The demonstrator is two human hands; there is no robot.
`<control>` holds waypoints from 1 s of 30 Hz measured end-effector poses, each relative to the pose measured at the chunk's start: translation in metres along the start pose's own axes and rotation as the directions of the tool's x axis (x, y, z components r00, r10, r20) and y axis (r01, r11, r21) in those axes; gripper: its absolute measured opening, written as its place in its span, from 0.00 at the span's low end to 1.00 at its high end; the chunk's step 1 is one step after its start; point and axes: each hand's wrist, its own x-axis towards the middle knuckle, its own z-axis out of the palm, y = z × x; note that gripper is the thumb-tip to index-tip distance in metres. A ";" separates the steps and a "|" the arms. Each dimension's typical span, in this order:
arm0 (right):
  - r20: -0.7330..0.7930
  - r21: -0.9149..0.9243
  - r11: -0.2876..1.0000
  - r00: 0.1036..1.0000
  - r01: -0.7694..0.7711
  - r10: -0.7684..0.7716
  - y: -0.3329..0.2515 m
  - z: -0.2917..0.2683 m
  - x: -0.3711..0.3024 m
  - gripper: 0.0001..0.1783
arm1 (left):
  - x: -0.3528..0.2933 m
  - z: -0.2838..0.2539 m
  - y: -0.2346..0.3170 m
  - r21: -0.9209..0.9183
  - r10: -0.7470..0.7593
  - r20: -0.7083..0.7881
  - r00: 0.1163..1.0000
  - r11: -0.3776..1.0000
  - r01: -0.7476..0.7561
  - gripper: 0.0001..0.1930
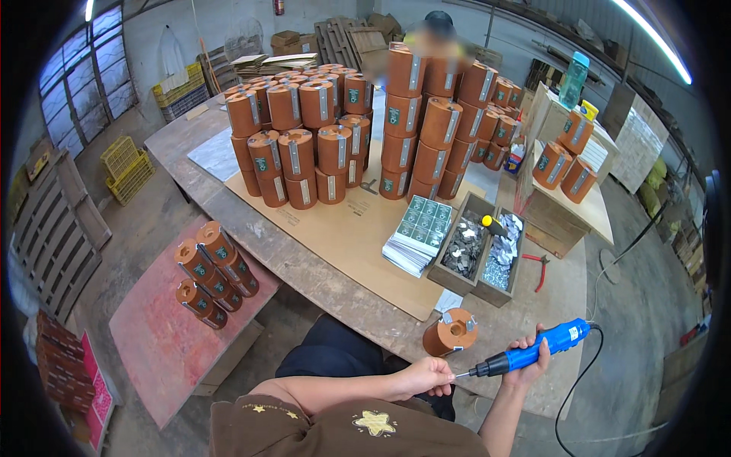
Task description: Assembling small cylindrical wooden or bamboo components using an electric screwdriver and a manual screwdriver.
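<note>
My right hand (pixel 531 361) is wrapped around the body of a blue corded electric screwdriver (pixel 565 337), whose black nose and thin metal bit point left. At the bit's tip, my left hand (pixel 426 378) has its fingers pinched together; whatever small thing may be between them is hidden. Just beyond my hands stands an orange-brown cylinder (pixel 442 341) with a round hole in its top and grey metal pieces at its rim. It stands on the wooden worktable (pixel 365 311) near its front edge, touched by neither hand.
Stacks of similar cylinders crowd the table's back. A stack of green-and-white labels (pixel 415 247) lies beside a two-part wooden box (pixel 438 274) of small metal parts, with a yellow-handled screwdriver (pixel 493 225) on it. Red-handled pliers (pixel 541 273) lie right. Another person (pixel 415 34) stands behind the stacks.
</note>
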 end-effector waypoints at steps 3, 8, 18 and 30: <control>0.054 0.030 0.999 0.998 -0.035 0.033 0.004 0.008 -0.007 0.23 | 0.007 -0.001 -0.012 -0.009 0.051 -0.010 0.999 0.999 -0.051 0.07; 0.212 0.098 0.992 0.976 -0.079 0.057 -0.004 -0.002 -0.017 0.25 | 0.006 -0.002 -0.013 0.003 0.087 0.058 0.994 0.996 -0.088 0.07; 0.027 0.087 0.996 0.999 0.020 -0.022 -0.003 -0.004 -0.013 0.25 | 0.001 -0.007 -0.003 -0.053 0.041 0.141 0.989 0.998 -0.034 0.09; 0.016 0.024 1.000 1.000 -0.005 0.005 -0.004 0.018 -0.013 0.27 | -0.003 -0.002 -0.005 -0.096 -0.024 0.108 0.994 0.995 0.034 0.07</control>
